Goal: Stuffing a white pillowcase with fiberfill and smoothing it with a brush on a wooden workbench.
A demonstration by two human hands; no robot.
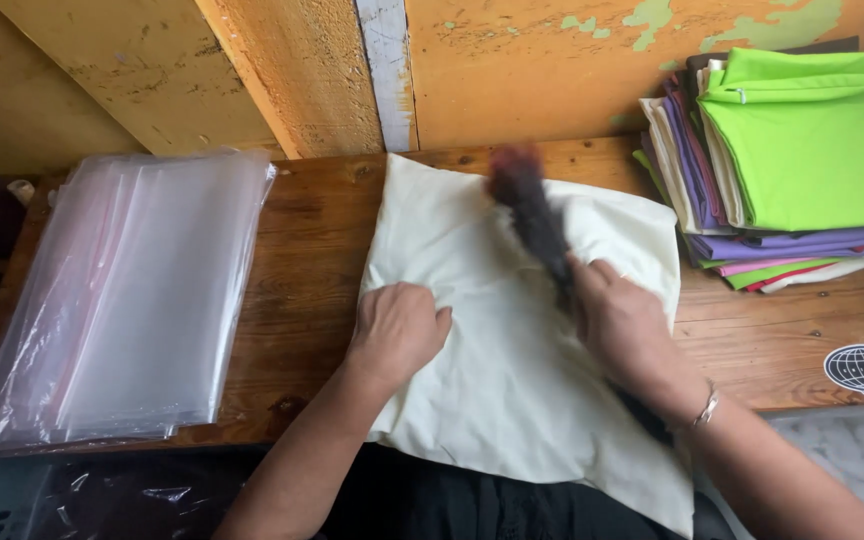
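Note:
A cream-white folded cloth (512,380) lies across the middle of a wooden table (302,260), its near edge hanging over the front. My left hand (397,330) presses flat on the cloth's left side with fingers curled. My right hand (622,320) grips a dark brush (532,215) by its handle. The brush head is blurred and rests on the upper part of the cloth. A bracelet circles my right wrist.
A stack of clear plastic bags (132,290) covers the table's left end. A pile of folded cloths in green, purple, white and pink (782,160) stands at the back right. A worn yellow wall (512,60) rises behind the table.

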